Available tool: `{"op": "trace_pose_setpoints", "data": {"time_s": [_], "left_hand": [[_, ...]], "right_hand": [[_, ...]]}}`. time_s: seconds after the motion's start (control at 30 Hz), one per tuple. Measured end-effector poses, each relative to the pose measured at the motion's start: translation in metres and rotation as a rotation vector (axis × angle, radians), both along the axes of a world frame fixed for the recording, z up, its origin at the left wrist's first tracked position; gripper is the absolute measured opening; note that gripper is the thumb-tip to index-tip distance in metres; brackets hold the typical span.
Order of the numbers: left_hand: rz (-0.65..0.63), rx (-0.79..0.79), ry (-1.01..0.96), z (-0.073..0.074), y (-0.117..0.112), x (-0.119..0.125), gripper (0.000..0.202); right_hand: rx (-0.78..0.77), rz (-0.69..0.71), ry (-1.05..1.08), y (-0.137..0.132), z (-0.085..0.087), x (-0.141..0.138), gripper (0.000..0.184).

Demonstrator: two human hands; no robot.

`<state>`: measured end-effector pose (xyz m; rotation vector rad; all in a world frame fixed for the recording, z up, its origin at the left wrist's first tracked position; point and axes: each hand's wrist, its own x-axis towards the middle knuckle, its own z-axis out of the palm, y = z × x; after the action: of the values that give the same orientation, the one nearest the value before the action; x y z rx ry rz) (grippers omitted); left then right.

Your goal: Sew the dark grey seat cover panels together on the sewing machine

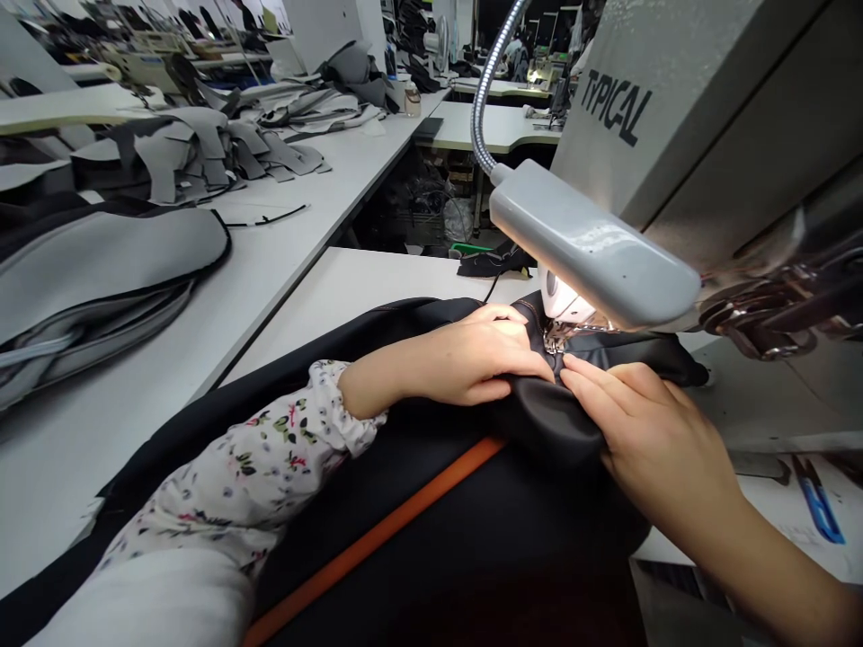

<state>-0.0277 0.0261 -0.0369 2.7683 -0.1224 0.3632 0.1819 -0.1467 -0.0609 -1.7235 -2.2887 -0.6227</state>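
Sewing machine (pixel 674 117) marked TYPICAL stands over black fabric (pixel 549 418), gripped in folds by left hand (pixel 458 355) and right hand (pixel 647 440) just beside the presser foot (pixel 556 337).

Site: a sewing workshop, factory-style, with rows of stations. At 2 o'clock stands my industrial sewing machine (pixel 674 117), marked TYPICAL, with a gooseneck lamp (pixel 593 243) over it; at 10 o'clock, long white worktables (pixel 270 279) piled with cut grey panels (pixel 195 153), and another sewing machine (pixel 145 63) beyond; at 12 o'clock, further stations and a pedestal fan (pixel 437 43).
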Motion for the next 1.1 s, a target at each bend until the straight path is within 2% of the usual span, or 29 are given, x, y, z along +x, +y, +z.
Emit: {"op": "trace_pose_setpoints", "data": {"time_s": [0.23,0.47,0.77,0.87,1.1], "left_hand": [[0.030,0.031,-0.042,-0.001,-0.004,0.000,0.031],[0.097,0.114,-0.014,-0.003,-0.014,0.000,0.030],[0.184,0.254,-0.095,-0.012,-0.030,0.000,0.027],[0.237,0.286,-0.115,-0.017,-0.038,0.002,0.028],[0.445,0.329,-0.257,-0.042,-0.063,0.013,0.032]], "right_hand": [[-0.034,0.013,0.007,0.001,-0.004,0.007,0.057],[-0.075,-0.005,0.014,0.001,-0.008,0.016,0.073],[-0.008,0.116,0.017,0.009,-0.014,0.033,0.068],[0.015,0.177,0.054,0.014,-0.017,0.041,0.068],[0.036,0.342,0.151,0.033,-0.028,0.061,0.069]]}}
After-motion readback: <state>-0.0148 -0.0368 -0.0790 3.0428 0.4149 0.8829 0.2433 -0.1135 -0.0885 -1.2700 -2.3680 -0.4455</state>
